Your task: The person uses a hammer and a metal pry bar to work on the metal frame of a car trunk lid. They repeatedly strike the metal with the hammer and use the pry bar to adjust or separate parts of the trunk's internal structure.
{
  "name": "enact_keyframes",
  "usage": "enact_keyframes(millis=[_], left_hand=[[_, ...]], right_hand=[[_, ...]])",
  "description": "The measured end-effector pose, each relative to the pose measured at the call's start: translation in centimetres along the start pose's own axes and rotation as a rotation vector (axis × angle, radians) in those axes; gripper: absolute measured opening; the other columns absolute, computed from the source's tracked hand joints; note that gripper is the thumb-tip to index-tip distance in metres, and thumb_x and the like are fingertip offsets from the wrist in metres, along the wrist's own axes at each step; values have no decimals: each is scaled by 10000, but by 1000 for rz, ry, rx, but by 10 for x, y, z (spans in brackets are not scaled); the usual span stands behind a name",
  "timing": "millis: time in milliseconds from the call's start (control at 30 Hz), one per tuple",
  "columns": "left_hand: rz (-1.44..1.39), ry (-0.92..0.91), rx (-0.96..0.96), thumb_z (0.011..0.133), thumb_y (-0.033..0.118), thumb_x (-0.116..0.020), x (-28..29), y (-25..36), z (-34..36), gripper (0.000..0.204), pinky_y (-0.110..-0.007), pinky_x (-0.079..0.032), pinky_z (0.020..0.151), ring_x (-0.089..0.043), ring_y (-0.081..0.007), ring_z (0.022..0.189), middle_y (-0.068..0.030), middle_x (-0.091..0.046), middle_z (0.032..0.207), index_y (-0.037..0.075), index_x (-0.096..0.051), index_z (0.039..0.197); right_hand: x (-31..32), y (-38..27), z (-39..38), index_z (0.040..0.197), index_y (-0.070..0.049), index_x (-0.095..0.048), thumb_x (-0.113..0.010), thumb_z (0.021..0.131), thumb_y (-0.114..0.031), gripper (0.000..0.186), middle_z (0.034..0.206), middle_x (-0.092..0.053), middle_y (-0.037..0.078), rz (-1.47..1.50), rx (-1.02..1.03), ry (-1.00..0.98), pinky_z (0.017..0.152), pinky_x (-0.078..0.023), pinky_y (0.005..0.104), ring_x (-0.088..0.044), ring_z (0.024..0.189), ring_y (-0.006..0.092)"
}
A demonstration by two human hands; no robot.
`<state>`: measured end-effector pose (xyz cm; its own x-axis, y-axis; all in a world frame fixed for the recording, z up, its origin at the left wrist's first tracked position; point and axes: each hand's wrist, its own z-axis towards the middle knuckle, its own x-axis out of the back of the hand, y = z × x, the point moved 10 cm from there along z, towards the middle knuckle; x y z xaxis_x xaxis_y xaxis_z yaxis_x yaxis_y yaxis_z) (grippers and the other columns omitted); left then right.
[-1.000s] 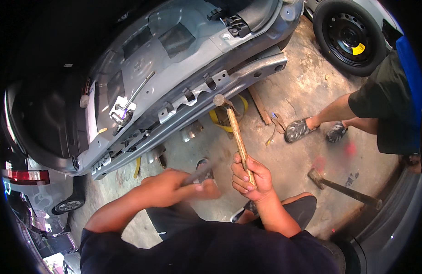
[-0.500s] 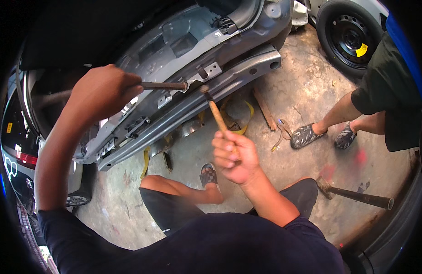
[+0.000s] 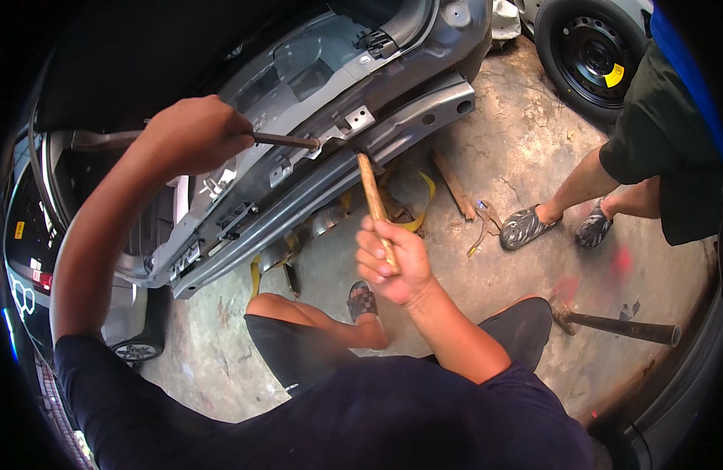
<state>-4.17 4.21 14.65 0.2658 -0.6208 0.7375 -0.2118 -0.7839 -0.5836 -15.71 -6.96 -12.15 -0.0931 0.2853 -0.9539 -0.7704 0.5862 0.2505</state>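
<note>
My left hand (image 3: 197, 137) is closed around a long metal bar (image 3: 287, 142). The bar's right end meets the bent metal edge of a car's grey rear panel (image 3: 361, 117), just above a silver bumper beam (image 3: 444, 110). Lower and to the right, my right hand (image 3: 394, 262) grips a hammer (image 3: 371, 188) by its wooden handle. The hammer's dark head is hard to make out against the beam, a short way right of the bar's end.
Another person's leg (image 3: 581, 180) is at the right, near a spare wheel (image 3: 592, 59). On the concrete floor lie a wood strip (image 3: 453, 186), a plier-like tool (image 3: 482, 229), a yellow strap (image 3: 429, 196) and a long-handled hammer (image 3: 624, 327).
The hammer's head has turned away and its handle now stands a little more upright. My right hand has shifted slightly left. The bar's end stays at the panel edge.
</note>
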Motion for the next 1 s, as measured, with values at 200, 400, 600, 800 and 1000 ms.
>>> enact_keyframes(millis=[200, 400, 600, 800, 1000], left_hand=[[-51, -38, 65, 1017, 326, -655, 0, -5, 2, 279, -471, -614, 811, -762, -341, 888, -135, -783, 928, 150, -831, 1145], [-13, -6, -17, 1034, 345, -639, 0, -4, 2, 287, -481, -611, 807, -760, -353, 898, -148, -780, 931, 146, -831, 1111], [-71, 17, -6, 1015, 305, -659, -3, -5, -1, 273, -464, -609, 804, -768, -325, 881, -130, -793, 939, 167, -826, 1181], [-88, 2, 37, 1040, 340, -632, -12, -6, -6, 288, -485, -604, 822, -755, -366, 912, -151, -781, 950, 140, -815, 1138], [-181, 76, 31, 1048, 336, -639, -18, -7, -15, 303, -463, -598, 809, -754, -348, 886, -146, -778, 927, 138, -802, 1211]], right_hand=[[62, -11, -59, 1045, -89, -594, -570, 1084, -210, 129, 793, -545, 2, 62, 318, 631, 603, -445, 292, -522, 661, 124], [-13, -14, 0, 998, -100, -554, -559, 1072, -206, 129, 727, -506, -16, -70, 84, 91, 535, -408, 289, -477, 575, 105], [55, -12, -57, 1074, -81, -591, -556, 1086, -231, 154, 775, -542, 9, 36, 263, 469, 562, -430, 283, -511, 628, 127], [-8, -10, -5, 1029, -114, -563, -558, 1077, -233, 129, 749, -547, 10, -119, 81, 207, 563, -441, 306, -519, 610, 143], [61, -14, -52, 962, -148, -536, -610, 1057, -276, 176, 748, -545, 11, -182, 239, 603, 556, -417, 311, -512, 583, 154]])
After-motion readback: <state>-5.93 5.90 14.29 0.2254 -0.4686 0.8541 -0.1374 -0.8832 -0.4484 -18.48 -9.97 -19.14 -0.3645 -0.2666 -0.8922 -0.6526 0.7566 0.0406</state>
